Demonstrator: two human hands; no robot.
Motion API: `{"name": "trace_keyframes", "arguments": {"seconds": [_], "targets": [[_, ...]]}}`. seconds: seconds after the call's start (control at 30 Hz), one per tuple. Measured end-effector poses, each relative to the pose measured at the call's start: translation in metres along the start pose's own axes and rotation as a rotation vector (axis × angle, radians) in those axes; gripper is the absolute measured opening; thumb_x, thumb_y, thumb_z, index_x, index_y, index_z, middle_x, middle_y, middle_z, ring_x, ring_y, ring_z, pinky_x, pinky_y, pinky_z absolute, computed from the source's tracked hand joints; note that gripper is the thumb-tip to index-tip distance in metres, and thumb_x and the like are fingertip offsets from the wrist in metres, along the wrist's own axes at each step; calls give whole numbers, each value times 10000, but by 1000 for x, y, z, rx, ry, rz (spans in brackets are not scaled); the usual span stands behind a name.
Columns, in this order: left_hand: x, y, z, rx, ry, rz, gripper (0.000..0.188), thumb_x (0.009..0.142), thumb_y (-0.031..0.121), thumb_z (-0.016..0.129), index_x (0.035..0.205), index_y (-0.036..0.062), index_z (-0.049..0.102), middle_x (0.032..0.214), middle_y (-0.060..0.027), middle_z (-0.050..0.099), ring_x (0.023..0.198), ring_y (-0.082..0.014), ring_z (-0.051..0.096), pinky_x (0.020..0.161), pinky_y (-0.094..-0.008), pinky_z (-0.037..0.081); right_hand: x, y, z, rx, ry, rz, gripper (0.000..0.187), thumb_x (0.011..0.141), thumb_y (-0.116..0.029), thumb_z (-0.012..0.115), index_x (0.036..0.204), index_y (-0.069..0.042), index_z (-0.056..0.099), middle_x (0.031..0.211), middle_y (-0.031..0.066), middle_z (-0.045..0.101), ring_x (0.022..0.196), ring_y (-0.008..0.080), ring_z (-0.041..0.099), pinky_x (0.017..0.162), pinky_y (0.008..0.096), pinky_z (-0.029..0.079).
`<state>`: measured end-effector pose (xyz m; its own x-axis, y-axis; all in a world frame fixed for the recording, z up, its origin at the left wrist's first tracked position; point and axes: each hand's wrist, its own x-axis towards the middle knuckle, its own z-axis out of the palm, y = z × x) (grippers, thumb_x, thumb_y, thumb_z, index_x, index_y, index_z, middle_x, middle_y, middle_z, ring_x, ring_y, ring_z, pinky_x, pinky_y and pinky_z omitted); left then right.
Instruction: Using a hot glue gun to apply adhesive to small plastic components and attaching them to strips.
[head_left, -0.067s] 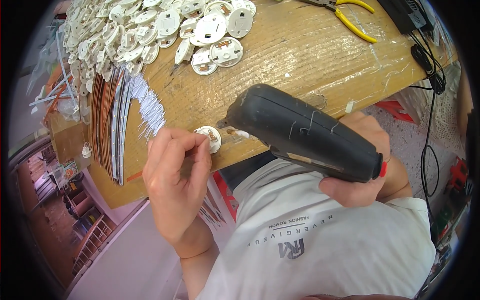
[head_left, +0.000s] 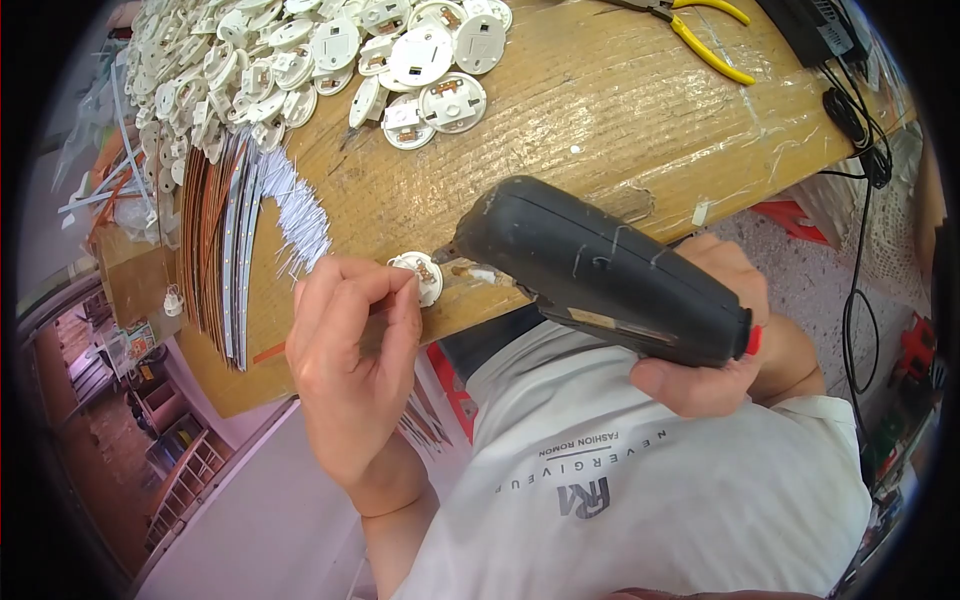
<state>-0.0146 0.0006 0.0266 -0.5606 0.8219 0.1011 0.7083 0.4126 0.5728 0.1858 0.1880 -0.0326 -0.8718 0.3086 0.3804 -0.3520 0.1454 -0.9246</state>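
A small round white plastic disc [head_left: 429, 281] with copper-coloured metal parts lies near the table's front edge. My left hand [head_left: 350, 345] is closed in a pinch at the disc's left side. Whatever is between those fingertips is too small or hidden to tell. My right hand [head_left: 705, 385] is wrapped round a black hot glue gun [head_left: 600, 270], tilted with its nozzle [head_left: 443, 254] toward the left. That nozzle is right by the disc's upper right rim; whether they touch I cannot tell. Whitish residue clings below the nozzle, and thin strings of it lie on the gun's body.
A heap of similar white discs [head_left: 422, 56] covers the table's far left. Brown and white strips [head_left: 215, 250] and a bundle of thin white wires [head_left: 297, 215] lie at left. Yellow-handled pliers [head_left: 705, 45] and a black adapter with cables [head_left: 815, 30] are far right.
The glue gun has shifted slightly down and left with my right hand, its nozzle now nearer the disc. My left hand has hardly moved.
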Motion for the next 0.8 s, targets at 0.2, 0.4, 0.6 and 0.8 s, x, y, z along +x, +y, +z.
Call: {"name": "trace_keyframes", "arguments": {"seconds": [0.2,0.4,0.6,0.8], "targets": [[-1,-8,1,-3,7,74,107,854,-95,745,940,-47,702,868,-105,636,784,-201,600,682,-293,492,-20,21,25,149,93,41,212,774,8,721,970,81,680,707,89,644,504,175,585,503,286,446],[-2,-10,2,2,2,99,59,908,-76,725,958,-66,694,876,-95,623,761,-156,595,674,-259,483,-23,21,35,268,185,101,113,797,13,701,894,47,655,744,93,657,555,185,608,528,294,455],[-3,-9,4,-26,11,69,61,908,-79,726,954,-67,689,881,-92,620,754,-147,582,660,-257,471,-23,24,33,215,112,95,103,805,7,699,893,41,658,759,92,666,576,191,618,540,297,464],[-3,-8,5,-37,32,66,109,857,-99,753,942,-56,699,884,-104,635,782,-182,597,656,-277,500,-21,22,33,248,140,93,96,814,-1,698,890,37,654,744,82,656,571,177,608,534,292,453]]}}
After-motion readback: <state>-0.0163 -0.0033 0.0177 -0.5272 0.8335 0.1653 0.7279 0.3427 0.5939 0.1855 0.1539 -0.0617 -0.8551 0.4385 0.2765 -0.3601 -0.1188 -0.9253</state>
